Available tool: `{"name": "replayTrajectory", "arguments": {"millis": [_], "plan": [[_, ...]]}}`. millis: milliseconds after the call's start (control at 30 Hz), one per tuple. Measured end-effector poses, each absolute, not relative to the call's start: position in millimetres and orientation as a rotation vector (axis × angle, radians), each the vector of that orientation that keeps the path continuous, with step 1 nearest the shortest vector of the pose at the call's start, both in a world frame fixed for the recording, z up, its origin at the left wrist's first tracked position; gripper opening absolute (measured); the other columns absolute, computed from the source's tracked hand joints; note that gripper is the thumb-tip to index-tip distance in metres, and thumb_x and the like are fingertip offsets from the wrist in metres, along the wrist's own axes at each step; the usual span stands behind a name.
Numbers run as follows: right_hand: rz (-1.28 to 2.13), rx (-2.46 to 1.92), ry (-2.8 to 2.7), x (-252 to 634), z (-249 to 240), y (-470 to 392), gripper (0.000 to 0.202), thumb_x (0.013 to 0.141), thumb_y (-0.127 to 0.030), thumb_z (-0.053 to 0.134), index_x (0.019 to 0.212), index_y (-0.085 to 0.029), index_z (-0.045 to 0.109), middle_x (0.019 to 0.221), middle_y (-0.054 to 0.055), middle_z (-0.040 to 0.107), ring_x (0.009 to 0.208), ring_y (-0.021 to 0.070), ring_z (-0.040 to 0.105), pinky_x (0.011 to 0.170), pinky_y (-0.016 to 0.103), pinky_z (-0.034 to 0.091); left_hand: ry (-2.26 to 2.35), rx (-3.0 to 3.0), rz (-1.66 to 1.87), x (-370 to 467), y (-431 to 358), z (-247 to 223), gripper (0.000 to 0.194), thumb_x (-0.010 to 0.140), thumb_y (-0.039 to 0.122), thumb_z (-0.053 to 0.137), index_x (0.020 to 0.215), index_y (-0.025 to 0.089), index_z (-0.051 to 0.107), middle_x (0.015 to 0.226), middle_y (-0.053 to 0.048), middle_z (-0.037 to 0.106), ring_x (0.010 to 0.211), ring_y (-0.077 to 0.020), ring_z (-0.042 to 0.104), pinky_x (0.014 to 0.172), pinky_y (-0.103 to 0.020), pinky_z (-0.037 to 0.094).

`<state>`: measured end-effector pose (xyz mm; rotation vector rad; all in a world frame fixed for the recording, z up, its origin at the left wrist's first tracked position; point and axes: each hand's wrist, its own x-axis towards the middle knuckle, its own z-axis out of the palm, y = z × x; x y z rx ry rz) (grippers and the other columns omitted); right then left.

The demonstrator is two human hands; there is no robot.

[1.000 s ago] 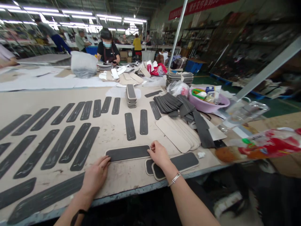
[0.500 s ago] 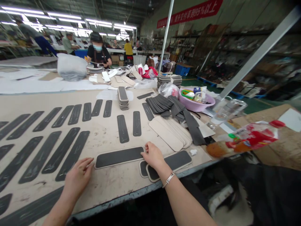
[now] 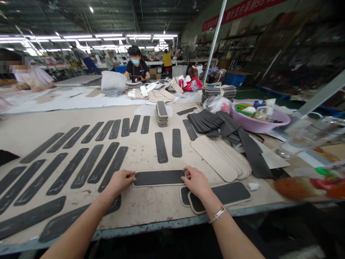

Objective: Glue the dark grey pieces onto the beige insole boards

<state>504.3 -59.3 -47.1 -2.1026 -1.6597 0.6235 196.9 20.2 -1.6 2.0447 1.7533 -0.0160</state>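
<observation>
My left hand (image 3: pixel 120 181) and right hand (image 3: pixel 196 180) lightly pinch opposite ends of the pale-edged strip (image 3: pixel 159 178), likely steadying it straight between them.

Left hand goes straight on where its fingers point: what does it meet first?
Likely the pale-edged dark strip; the left hand is at its left end, contact unclear. Beyond: the right hand.

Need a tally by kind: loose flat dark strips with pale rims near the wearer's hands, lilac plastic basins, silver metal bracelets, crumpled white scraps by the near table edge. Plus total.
Pale-rimmed dark strips: 3
Lilac basin: 1
Silver bracelet: 1
White scrap: 1
Total: 6
</observation>
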Motion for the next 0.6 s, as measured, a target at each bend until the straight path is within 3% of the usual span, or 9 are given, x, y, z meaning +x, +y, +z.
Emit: {"name": "replayTrajectory", "arguments": {"millis": [300, 600], "plan": [[0.636, -2.122, -1.668, 506.2, -49.6, -57.4, 0.025, 0.075, -0.026, 0.061, 0.1, -0.023, 0.065, 0.084, 0.002, 0.061, 0.072, 0.0144, 0.057, 0.07, 0.025, 0.042, 1.762, 2.027, 0.018, 197.9, 22.0, -5.6, 0.037, 0.068, 0.035, 0.055, 0.095, 0.015, 0.072, 0.105, -0.009, 0.07, 0.099, -0.0227, 0.063, 0.086, -0.024, 0.043], [0.623, -2.121, -1.663, 505.3, -48.2, -58.8, 0.029, 0.075, -0.026, 0.061, 0.105, -0.023, 0.061, 0.083, 0.001, 0.06, 0.073, 0.0142, 0.057, 0.07, 0.025, 0.042, 1.748, 2.003, 0.119, 193.0, 18.0, -15.7, 0.043, 0.068, 0.038, 0.054, 0.102, 0.016, 0.066, 0.075, -0.002, 0.07, 0.072, -0.0182, 0.065, 0.067, -0.024, 0.046]]}}
